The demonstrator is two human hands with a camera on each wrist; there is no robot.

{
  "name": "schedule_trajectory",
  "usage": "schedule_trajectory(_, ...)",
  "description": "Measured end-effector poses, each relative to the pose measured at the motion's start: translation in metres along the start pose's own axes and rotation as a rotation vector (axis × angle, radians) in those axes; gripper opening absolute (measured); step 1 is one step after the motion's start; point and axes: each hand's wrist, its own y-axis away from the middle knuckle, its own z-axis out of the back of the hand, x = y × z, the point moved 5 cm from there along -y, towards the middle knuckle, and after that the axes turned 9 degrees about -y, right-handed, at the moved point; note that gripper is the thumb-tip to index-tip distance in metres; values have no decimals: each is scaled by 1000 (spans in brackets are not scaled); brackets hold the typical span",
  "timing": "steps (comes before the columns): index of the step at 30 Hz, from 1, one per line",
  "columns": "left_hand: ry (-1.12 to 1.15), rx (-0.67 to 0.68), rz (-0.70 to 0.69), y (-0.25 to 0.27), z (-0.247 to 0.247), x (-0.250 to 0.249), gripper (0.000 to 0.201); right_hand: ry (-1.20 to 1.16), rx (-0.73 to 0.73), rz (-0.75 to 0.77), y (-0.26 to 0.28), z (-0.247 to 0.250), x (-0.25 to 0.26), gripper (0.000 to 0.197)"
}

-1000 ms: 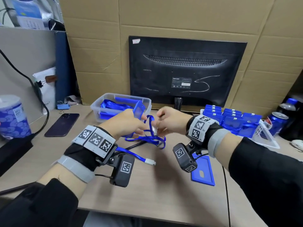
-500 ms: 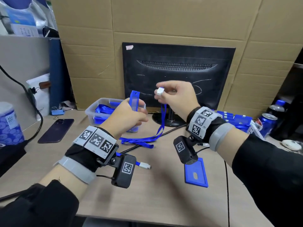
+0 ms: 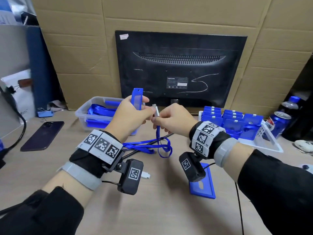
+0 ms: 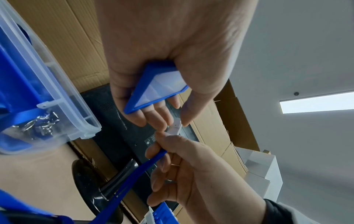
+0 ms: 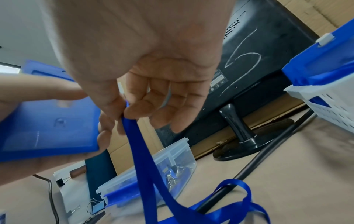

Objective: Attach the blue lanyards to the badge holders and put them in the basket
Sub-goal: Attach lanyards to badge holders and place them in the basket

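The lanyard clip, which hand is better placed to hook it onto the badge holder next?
Right. The right hand already pinches the lanyard just below its white clip. The left hand grips the badge holder upright, steadying it, though its fingertips also touch the clip.

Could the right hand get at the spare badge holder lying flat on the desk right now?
Probably not: the right hand is pinching the lanyard clip, though the badge holder lies uncovered just under its wrist.

Glossy satin ribbon lanyard; matt blue plastic badge holder with frosted window; translucent plastic box; matt corrugated cardboard.
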Motion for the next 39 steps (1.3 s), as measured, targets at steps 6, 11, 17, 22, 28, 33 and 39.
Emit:
schedule_trajectory(6, -18, -53, 36, -8, -2, 8, 26, 22, 39, 13, -3, -4, -4, 31)
schedule_trajectory(11, -57, -59, 25, -8, -4, 11, 25, 55, 77, 25, -6, -10, -5, 31)
schedule_trajectory(17, -84, -85, 22, -11, 3, 14, 26, 64, 118, 39, -9, -13, -2, 31)
schedule_trajectory(22, -39, -117, 25, -10, 14, 13, 27, -63, 87, 70, -13, -16, 0, 30)
schedule_trajectory(28, 3, -111, 18, -4, 21, 12, 29, -474, 124, 51, -9, -14, 16, 26)
schedule_trajectory(33, -9, -91, 13, -2, 26, 9, 27, -532, 86, 38, -6, -8, 18, 23)
schedule_trajectory(39, 122, -9, 100, -1, 19, 6, 31, -620, 84, 15, -2, -2, 13, 24)
